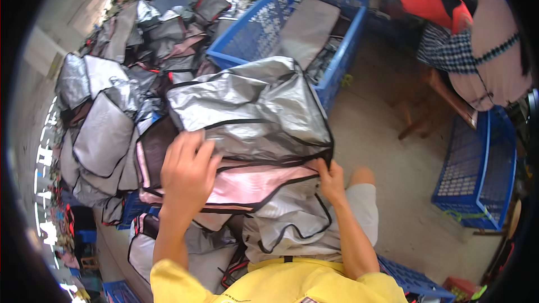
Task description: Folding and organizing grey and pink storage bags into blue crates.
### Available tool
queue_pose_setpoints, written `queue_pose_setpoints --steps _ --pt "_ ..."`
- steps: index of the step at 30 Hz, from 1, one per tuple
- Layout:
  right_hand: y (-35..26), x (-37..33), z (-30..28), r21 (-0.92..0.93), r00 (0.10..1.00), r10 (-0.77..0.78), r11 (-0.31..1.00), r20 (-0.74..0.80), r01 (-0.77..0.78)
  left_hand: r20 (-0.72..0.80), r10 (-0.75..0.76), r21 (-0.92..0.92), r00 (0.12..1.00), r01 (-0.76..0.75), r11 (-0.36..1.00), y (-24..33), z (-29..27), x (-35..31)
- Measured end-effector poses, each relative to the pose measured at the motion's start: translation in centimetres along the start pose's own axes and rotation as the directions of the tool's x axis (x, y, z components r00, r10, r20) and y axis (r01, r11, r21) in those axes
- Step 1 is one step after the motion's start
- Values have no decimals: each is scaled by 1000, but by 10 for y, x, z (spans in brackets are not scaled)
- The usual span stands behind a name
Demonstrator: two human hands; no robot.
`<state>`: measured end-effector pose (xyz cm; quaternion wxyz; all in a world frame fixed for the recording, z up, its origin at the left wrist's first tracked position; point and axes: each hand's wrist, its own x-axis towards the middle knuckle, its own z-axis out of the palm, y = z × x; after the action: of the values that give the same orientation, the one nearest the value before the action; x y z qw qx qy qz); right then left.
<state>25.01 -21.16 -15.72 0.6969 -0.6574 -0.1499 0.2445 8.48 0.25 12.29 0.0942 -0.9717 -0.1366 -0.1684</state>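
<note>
A foil-lined fabric bag (247, 106), silver with black edging and a pink panel, is spread across my lap. My right hand (331, 182) pinches the bag's black-bound corner between thumb and fingers. Over the bag's left part is my left hand (190, 165), somewhat blurred, its fingers slightly bent and apart from the thumb. It holds nothing that I can see. Beneath the pink panel, another silver piece with black edging (295, 213) lies over my thighs.
A big pile of grey, silver and pink bag pieces (106, 134) rises on the left. Ahead stands a blue plastic crate (236, 45) with a grey piece inside. Another blue crate (477, 174) is at the right, near a seated person (494, 62) and a wooden stool (418, 118).
</note>
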Motion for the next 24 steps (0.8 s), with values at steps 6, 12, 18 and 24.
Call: queue_pose_setpoints --steps 6,12,18,24 --pt "6 -4 -8 114 997 -64 991 -46 68 222 145 3 964 -149 989 -50 89 14" --pt "26 8 -14 107 1000 4 994 -26 -1 122 -65 -237 990 93 967 -17 82 -83" --pt "23 7 -16 78 998 -44 996 36 41 61 -217 -273 974 226 935 1 101 -124" --pt "-81 -13 23 -598 649 -700 667 -299 444 -3 -268 -292 963 255 922 3 118 -130"
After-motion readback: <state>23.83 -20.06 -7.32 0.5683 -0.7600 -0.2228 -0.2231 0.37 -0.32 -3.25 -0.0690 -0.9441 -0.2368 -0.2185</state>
